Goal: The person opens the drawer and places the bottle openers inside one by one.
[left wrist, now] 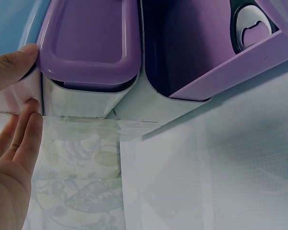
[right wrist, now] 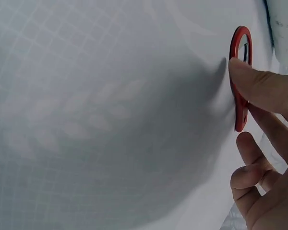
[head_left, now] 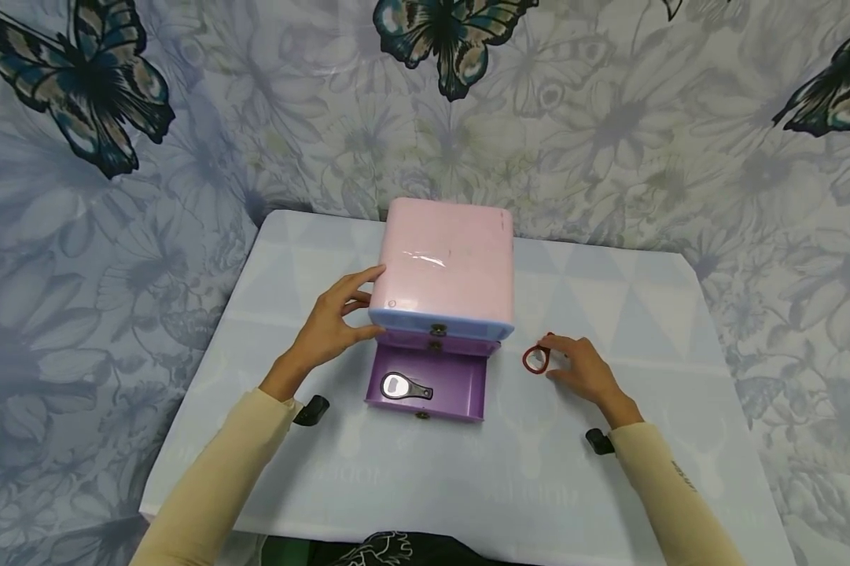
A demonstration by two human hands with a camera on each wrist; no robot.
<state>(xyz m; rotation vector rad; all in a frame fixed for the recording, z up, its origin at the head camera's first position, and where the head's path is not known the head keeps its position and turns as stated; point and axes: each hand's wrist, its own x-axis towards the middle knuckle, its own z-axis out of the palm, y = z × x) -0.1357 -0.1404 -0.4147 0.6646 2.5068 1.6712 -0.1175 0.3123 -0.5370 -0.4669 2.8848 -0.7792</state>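
A small drawer cabinet [head_left: 447,251] with a pink top stands on the table. My left hand [head_left: 329,322] rests against its left side, the fingers fairly straight along the wall and the thumb at the blue upper drawer front [left wrist: 14,21]. Below, the bottom purple drawer [head_left: 460,393] is pulled out, and a black bottle opener [head_left: 419,391] lies inside it. To the right of the cabinet, my right hand [head_left: 586,373] pinches a red-rimmed bottle opener [right wrist: 240,112] between thumb and fingers, held close over the table.
The middle purple drawer [left wrist: 89,33] sticks out a little, above the open one. The white patterned table [head_left: 524,472] runs back to a wall [head_left: 608,149] with a floral print and butterflies. Dark clothing [head_left: 396,549] shows at the near table edge.
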